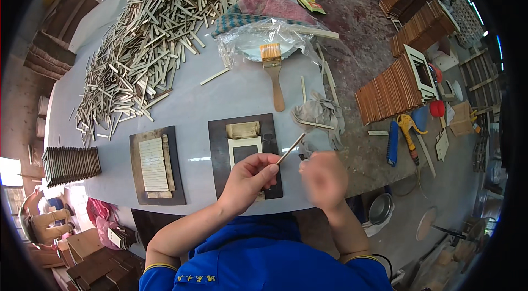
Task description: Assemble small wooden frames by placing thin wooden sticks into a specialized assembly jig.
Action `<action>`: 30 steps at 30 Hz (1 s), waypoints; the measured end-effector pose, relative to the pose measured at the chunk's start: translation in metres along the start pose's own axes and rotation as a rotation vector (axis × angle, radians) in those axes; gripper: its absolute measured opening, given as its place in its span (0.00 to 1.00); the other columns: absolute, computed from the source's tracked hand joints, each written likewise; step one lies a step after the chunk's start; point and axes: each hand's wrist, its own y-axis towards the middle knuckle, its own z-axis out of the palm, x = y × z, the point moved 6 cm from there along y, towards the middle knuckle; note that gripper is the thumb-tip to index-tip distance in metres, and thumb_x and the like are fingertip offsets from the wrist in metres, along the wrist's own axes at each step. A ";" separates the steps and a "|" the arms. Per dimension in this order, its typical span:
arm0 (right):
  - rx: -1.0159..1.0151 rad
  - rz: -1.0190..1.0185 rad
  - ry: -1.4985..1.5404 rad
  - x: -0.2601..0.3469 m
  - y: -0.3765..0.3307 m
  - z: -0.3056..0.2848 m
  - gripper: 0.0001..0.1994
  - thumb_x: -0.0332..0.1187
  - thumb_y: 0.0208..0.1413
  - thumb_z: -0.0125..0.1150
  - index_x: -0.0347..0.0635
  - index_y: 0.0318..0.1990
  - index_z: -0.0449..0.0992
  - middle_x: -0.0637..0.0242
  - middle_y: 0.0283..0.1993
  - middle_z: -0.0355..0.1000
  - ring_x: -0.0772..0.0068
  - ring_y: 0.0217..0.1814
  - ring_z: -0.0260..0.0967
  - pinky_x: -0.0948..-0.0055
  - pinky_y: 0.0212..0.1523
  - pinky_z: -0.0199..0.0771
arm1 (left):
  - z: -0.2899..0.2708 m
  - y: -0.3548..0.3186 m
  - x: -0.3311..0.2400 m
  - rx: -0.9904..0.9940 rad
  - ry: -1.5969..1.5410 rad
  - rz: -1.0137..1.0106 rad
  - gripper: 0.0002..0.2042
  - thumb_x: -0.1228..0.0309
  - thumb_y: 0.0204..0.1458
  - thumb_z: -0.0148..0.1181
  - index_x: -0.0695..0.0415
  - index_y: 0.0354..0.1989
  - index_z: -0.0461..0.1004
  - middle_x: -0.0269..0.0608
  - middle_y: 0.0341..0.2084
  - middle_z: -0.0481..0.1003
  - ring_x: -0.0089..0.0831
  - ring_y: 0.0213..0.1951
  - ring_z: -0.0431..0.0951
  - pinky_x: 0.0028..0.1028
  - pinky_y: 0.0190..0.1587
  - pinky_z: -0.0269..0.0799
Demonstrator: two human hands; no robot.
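My left hand (250, 178) pinches a thin wooden strip (291, 148) between thumb and fingers, its free end slanting up to the right. Just to the right, my right hand (325, 180) is smeared by motion, so its fingers cannot be made out. Partly behind my left hand lies a dark board (219, 151) bearing a pale rectangular frame (246, 142) and a stained wooden block (242, 130). A second dark board (179, 167) to the left carries a row of pale strips (153, 164) laid side by side.
Loose wooden strips (148, 38) heap across the far left. A brush (273, 74) rests on a plastic-covered bowl (258, 52), near a crumpled cloth (324, 118). At right are stacked brown panels (385, 93), a yellow glue gun (408, 129) and a blue tool (392, 142). Slatted pieces (71, 165) stand far left.
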 end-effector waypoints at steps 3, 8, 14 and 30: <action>0.007 -0.166 -0.187 0.013 -0.002 0.010 0.09 0.18 0.55 0.70 0.40 0.42 0.83 0.61 0.45 0.75 0.70 0.35 0.70 0.73 0.34 0.72 | 0.002 0.001 0.002 0.005 0.005 0.007 0.09 0.77 0.68 0.60 0.63 0.54 0.78 0.36 0.34 0.78 0.19 0.32 0.75 0.17 0.38 0.72; 0.133 -0.206 -0.288 0.004 -0.008 0.027 0.14 0.20 0.51 0.73 0.41 0.46 0.84 0.63 0.48 0.74 0.68 0.35 0.70 0.72 0.35 0.72 | 0.001 0.001 0.003 0.009 0.025 0.030 0.09 0.77 0.67 0.61 0.63 0.53 0.78 0.36 0.35 0.79 0.19 0.32 0.74 0.17 0.38 0.73; 0.057 -0.306 -0.421 0.008 0.001 0.029 0.20 0.19 0.49 0.73 0.42 0.51 0.85 0.64 0.48 0.74 0.67 0.36 0.70 0.70 0.35 0.73 | -0.007 -0.003 0.002 0.021 0.065 -0.026 0.09 0.79 0.66 0.62 0.64 0.52 0.79 0.36 0.36 0.79 0.19 0.33 0.74 0.19 0.38 0.74; 0.000 -0.067 -0.435 -0.013 0.009 0.018 0.21 0.14 0.49 0.70 0.42 0.51 0.86 0.60 0.50 0.73 0.67 0.39 0.70 0.71 0.36 0.71 | -0.020 -0.033 -0.049 -0.092 1.391 1.017 0.12 0.78 0.54 0.69 0.57 0.46 0.81 0.39 0.42 0.78 0.32 0.31 0.77 0.28 0.32 0.75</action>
